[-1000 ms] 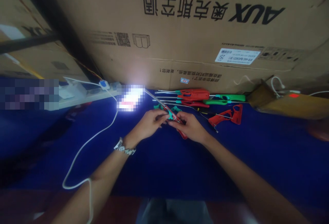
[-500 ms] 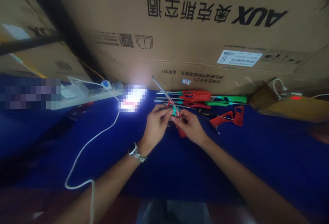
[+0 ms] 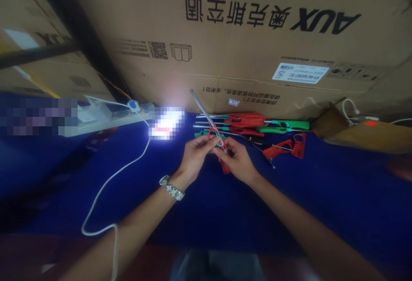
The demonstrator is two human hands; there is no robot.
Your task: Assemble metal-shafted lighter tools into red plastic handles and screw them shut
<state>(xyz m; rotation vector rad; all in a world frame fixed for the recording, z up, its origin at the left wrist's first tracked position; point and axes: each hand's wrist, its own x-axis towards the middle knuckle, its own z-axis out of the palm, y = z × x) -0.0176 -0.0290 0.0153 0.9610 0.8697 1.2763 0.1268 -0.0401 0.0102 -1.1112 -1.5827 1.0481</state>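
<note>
Both hands are closed on a long-nosed lighter (image 3: 202, 105) with a red handle and a metal tube slanting up to the left. My left hand (image 3: 195, 155) pinches it by the trigger-guard loop, thumb on top. Around the lower handle, my right hand (image 3: 240, 159) has its fingers wrapped. Green bits show between the fingers; the inner parts are mostly hidden. A green plastic piece (image 3: 200, 134) lies just beyond my left fingers. Behind the hands, red lighters (image 3: 246, 120) and a green lighter (image 3: 294, 124) lie side by side against the carton.
Red handle pieces (image 3: 278, 149) lie to the right, near a thin black-and-yellow tool (image 3: 254, 140). A large carton (image 3: 225, 66) stands at the back. At left are a power strip (image 3: 109, 120), a bright blurred-out screen (image 3: 167, 123) and a white cable (image 3: 106, 182) across the blue cloth (image 3: 144, 212).
My left wrist has turned and its thumb has shifted along the lighter. The tube's tip is slightly higher. The green piece behind my left fingers has come into view.
</note>
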